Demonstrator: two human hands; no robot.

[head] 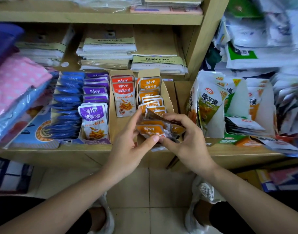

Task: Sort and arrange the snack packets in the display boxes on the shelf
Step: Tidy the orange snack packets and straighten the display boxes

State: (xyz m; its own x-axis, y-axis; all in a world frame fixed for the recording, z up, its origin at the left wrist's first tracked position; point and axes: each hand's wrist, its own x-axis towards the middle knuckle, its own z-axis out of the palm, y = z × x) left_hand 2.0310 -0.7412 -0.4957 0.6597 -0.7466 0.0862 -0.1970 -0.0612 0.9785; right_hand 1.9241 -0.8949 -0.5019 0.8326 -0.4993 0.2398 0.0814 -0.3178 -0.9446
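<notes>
So my left hand (128, 144) and right hand (188, 141), fingers curled, both gripped stacked orange packets (150, 130) over the display box's (168, 98) near end.

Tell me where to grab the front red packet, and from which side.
Pinch its top edge, coming from above and in front. The front red packet stands upright against a second red packet behind it, and the cardboard box walls sit close at both sides, blocking its side edges. The space in front of it is free, so a thumb can reach its face.
</notes>
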